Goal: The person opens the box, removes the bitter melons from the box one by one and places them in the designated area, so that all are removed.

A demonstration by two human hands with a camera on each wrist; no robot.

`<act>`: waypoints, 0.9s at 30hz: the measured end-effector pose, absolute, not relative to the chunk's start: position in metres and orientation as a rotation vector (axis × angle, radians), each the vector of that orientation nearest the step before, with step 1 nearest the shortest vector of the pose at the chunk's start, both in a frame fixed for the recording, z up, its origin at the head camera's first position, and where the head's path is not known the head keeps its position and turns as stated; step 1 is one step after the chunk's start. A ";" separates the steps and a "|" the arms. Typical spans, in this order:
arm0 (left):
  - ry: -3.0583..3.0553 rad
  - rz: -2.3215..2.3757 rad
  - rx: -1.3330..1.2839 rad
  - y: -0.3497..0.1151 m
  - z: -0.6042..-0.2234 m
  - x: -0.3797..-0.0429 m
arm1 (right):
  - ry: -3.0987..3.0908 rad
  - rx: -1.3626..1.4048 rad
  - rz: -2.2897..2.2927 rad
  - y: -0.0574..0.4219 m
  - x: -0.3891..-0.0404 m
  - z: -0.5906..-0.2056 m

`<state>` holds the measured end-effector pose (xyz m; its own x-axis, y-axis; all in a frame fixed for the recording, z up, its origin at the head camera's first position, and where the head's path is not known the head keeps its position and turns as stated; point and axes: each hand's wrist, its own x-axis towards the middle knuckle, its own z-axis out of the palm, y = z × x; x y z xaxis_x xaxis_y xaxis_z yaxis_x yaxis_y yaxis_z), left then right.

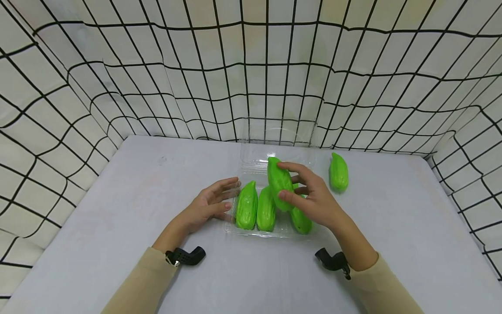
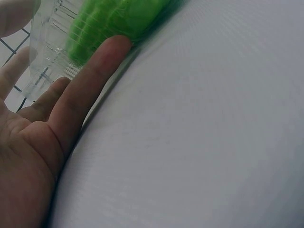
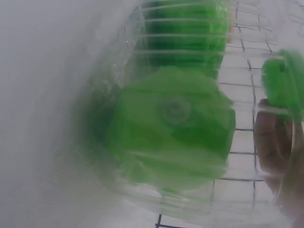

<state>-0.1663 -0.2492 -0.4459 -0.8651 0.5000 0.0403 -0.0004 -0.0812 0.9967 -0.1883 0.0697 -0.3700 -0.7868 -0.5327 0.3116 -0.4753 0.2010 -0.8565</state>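
Note:
My right hand (image 1: 311, 196) grips a glossy green ribbed gourd (image 1: 279, 181), tilted above a clear plastic clamshell box (image 1: 251, 234). Two similar gourds lie side by side in the box's left part, the outer gourd (image 1: 246, 207) and the inner gourd (image 1: 266, 210). Another gourd (image 1: 302, 221) lies in the right part, partly hidden by my right hand. At the box's left side is my left hand (image 1: 208, 205), its fingers loosely extended; in the left wrist view a fingertip (image 2: 116, 47) lies against the clear wall. The right wrist view is blurred, with a gourd (image 3: 175, 123) seen through plastic.
The box's clear lid (image 1: 255, 157) stands open at the back. One more green gourd (image 1: 339, 172) lies on the white table (image 1: 117, 226), right of the box. A white wall with a black grid (image 1: 266, 65) surrounds the table's back and sides.

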 end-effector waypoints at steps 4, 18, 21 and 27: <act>1.855 2.010 0.539 -0.249 -0.447 -0.167 | 2.405 -1.022 -1.673 0.071 -0.190 -0.370; 1.853 2.015 0.550 -0.249 -0.447 -0.167 | 2.408 -1.089 -1.650 0.077 -0.194 -0.370; 1.856 2.011 0.547 -0.249 -0.446 -0.167 | 2.416 -1.077 -1.657 0.078 -0.194 -0.369; 1.867 2.004 0.549 -0.249 -0.447 -0.167 | 2.424 -1.065 -1.664 0.080 -0.195 -0.367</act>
<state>-0.1671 -0.2488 -0.4465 -0.8649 0.4998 0.0458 0.0102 -0.0736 0.9972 -0.1950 0.0796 -0.3674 -0.7678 -0.5358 0.3514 -0.5205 0.2018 -0.8297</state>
